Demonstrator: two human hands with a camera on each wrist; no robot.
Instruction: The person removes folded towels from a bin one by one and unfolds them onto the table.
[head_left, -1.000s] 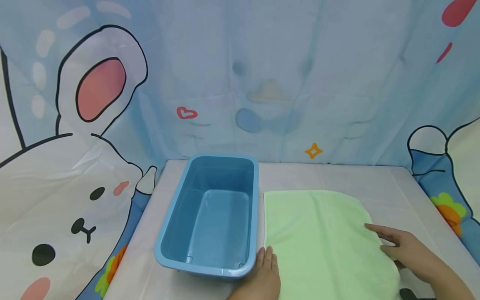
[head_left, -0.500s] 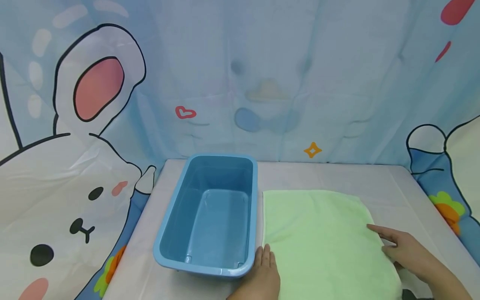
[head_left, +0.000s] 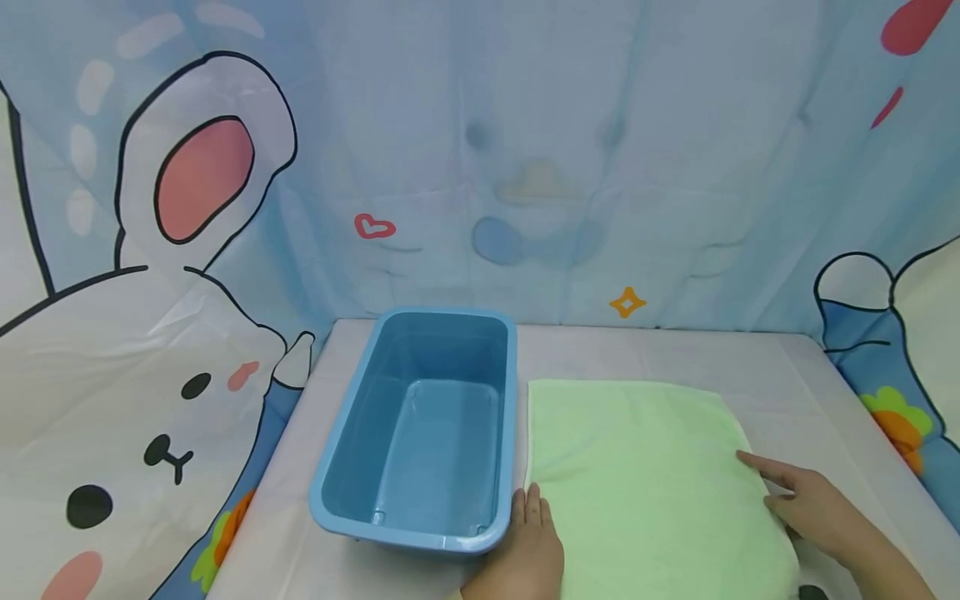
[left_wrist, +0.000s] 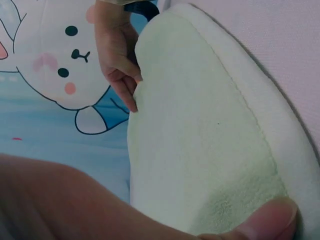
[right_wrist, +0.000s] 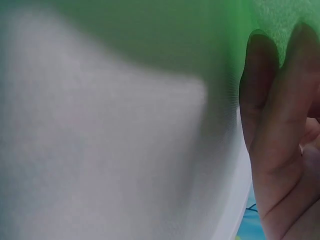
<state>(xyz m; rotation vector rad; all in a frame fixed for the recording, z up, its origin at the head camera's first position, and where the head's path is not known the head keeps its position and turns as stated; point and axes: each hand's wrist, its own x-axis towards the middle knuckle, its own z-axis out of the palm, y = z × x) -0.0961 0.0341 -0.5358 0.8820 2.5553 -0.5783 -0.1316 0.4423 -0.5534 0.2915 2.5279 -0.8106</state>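
Observation:
A pale green towel (head_left: pixel 645 467) lies spread to the right of a blue plastic basin (head_left: pixel 510 400) in the head view. My left hand (head_left: pixel 528 546) rests on the towel's left edge, fingers straight and side by side, close to the basin's near right corner. Its thumb (left_wrist: pixel 270 217) lies on the towel by the stitched hem in the left wrist view. At the opposite edge, my right hand (head_left: pixel 813 504) holds the towel's border, index finger stretched along it. Right fingertips (right_wrist: pixel 257 45) meet the green cloth in the right wrist view.
A white-covered table (head_left: pixel 600 350) carries both things. Behind it hangs a light blue printed curtain (head_left: pixel 555 125), and a printed white rabbit (head_left: pixel 165 350) shows on the cloth at the left.
My right hand has shifted slightly right with the towel's edge. The soft creases across the towel have smoothed out. My left hand and the basin stay nearly where they were.

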